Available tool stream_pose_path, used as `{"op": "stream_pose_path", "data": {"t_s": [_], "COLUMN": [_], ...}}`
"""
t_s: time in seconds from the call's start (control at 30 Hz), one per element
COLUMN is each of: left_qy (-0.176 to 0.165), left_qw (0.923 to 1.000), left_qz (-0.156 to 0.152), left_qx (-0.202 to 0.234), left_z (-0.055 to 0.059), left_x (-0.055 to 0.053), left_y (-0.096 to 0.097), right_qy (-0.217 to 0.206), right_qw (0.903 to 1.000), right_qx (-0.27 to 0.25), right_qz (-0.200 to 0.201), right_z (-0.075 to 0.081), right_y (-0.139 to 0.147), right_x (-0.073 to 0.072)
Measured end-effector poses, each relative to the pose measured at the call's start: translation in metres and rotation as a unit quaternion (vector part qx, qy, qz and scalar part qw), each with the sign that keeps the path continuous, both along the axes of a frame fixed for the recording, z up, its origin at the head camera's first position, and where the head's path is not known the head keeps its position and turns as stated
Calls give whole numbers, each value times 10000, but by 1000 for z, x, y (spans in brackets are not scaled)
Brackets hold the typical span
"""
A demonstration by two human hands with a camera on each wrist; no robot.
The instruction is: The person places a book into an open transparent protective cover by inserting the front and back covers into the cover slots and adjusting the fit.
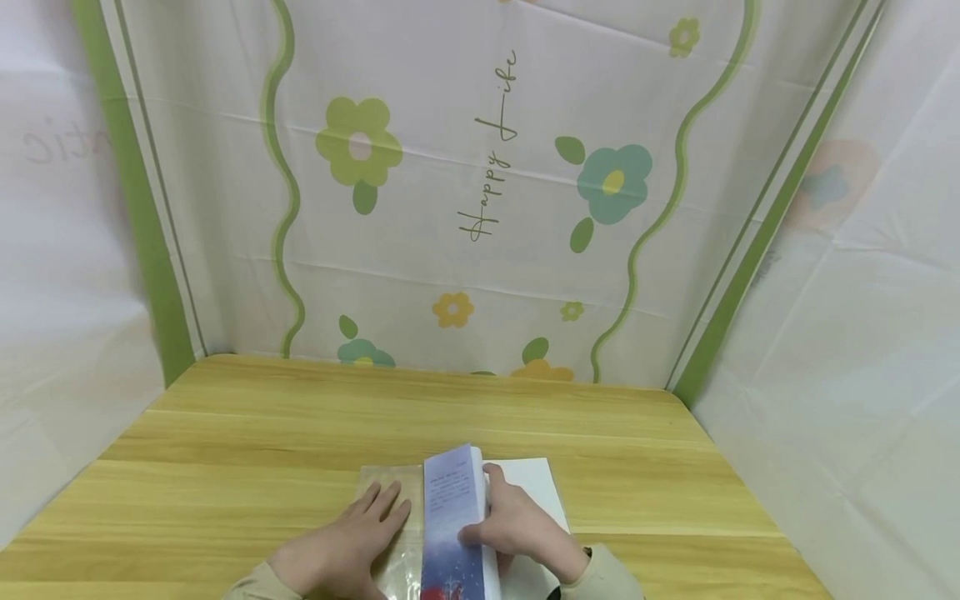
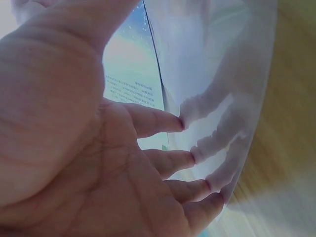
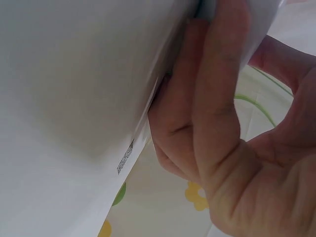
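Observation:
A book (image 1: pixel 450 508) with a blue, snowy cover panel lies near the front of the table. My right hand (image 1: pixel 525 525) grips it at the right side, thumb on the blue panel and fingers behind. In the right wrist view those fingers (image 3: pixel 217 89) curl against a broad white surface (image 3: pixel 64 98) with a small dark printed mark. Clear plastic film (image 1: pixel 411 479) spreads out left of the book. My left hand (image 1: pixel 356 533) rests on it with fingers spread, fingertips pressing its glossy surface (image 2: pixel 242 74) beside the book's edge. A white panel (image 1: pixel 528 479) extends under my right hand.
The wood-grain table (image 1: pixel 300 417) reaches back to a white curtain (image 1: pixel 420 250) printed with flowers and lettering. Similar white fabric (image 1: pixel 847 350) hangs on the left and right sides.

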State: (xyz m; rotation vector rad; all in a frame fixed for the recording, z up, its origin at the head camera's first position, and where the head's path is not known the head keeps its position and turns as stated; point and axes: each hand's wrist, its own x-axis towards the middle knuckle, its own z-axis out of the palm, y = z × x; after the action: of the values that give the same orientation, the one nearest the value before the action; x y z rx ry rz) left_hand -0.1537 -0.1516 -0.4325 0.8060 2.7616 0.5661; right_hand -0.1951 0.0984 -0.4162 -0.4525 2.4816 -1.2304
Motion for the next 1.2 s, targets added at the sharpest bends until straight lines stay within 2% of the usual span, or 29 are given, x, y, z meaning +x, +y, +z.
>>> {"op": "stream_pose_path", "data": {"t_s": [0.5,0.77,1.2], "left_qy": [-13,-16,50], "left_qw": [10000,10000,10000], "left_qz": [-32,-46,-37], "left_qx": [-8,-30,17], "left_z": [-1,1,0], "left_x": [1,0,0], "left_y": [-1,0,-1], "right_qy": [125,79,131], "right_qw": [9999,9998,9994], "right_qx": [67,-140,294], "right_qz": [75,131,93], "right_z": [0,2,6], "right_y": [-10,-11,-14], "right_x": [3,4,4]}}
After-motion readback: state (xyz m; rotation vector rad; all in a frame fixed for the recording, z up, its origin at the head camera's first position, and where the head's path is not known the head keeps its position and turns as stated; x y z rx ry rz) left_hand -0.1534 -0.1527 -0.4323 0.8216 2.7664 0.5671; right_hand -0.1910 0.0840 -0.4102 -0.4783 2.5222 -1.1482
